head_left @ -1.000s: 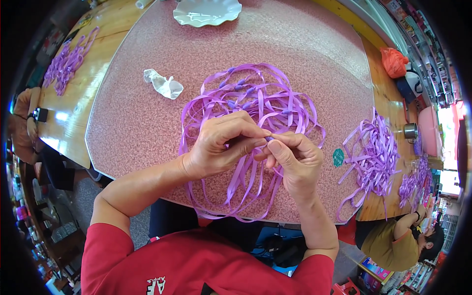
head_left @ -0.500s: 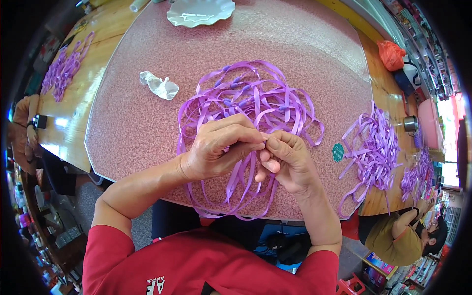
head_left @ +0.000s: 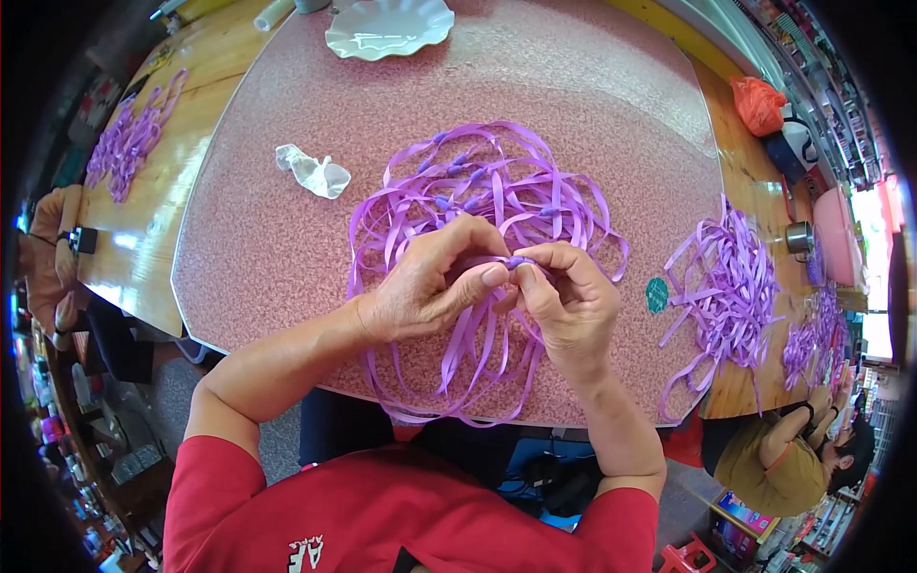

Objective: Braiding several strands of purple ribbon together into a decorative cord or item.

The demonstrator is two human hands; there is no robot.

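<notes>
Both of my hands meet above a loose pile of purple ribbon loops on the pink speckled table. Between the fingertips is a purple ribbon with a small darker purple bead-like piece on it. My right hand pinches that small piece between thumb and finger. My left hand is closed on the ribbon just to its left, thumb near the piece. More dark purple pieces sit along the loops in the pile.
A crumpled clear plastic bag lies at left, a scalloped white plate at the far edge. Another ribbon heap and a green round sticker are at right. People sit at the left and right, near more ribbons.
My fingertips have shifted slightly, and the dark purple piece now shows between them where fingers covered it. My right fingers have curled in.
</notes>
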